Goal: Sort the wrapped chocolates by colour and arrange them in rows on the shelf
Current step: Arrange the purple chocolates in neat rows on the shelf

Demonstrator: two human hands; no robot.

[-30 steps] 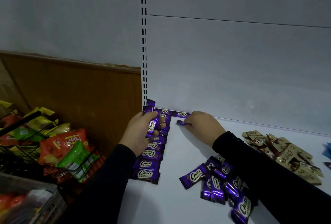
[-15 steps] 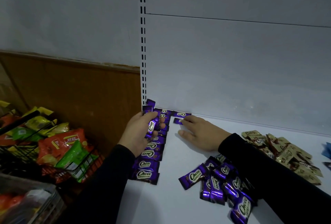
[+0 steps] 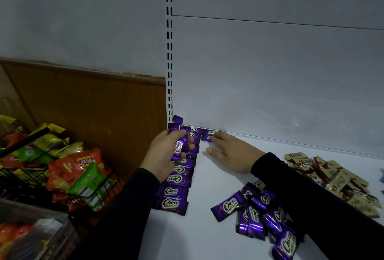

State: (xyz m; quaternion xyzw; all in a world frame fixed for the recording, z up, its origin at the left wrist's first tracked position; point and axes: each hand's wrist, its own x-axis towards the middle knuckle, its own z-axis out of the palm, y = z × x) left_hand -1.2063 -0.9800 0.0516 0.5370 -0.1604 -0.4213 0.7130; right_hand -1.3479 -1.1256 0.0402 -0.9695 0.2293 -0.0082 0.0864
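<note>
Standing tall at the back is the white shelf wall (image 3: 270, 76), with a slotted post (image 3: 169, 52) running up its left edge. Below it lies the flat white shelf (image 3: 207, 234). Off to the left sits a black wire basket (image 3: 31, 176) full of bright snack bags (image 3: 83, 168).

A row of purple chocolates (image 3: 176, 185) runs along the shelf's left edge, from the front back to the wall. A loose pile of purple chocolates (image 3: 261, 212) lies near the front, partly under the right sleeve. A pile of gold chocolates (image 3: 340, 180) lies well apart on the right.

The left hand (image 3: 166, 155) has its fingers curled around a small bunch of purple chocolates (image 3: 178, 141), held over the row. The right hand (image 3: 230, 153) lies flat with straight fingers. Its fingertips (image 3: 216, 137) touch one purple chocolate (image 3: 207, 138) beside the row. Another purple chocolate (image 3: 212, 132) lies just behind it, against the wall.
</note>
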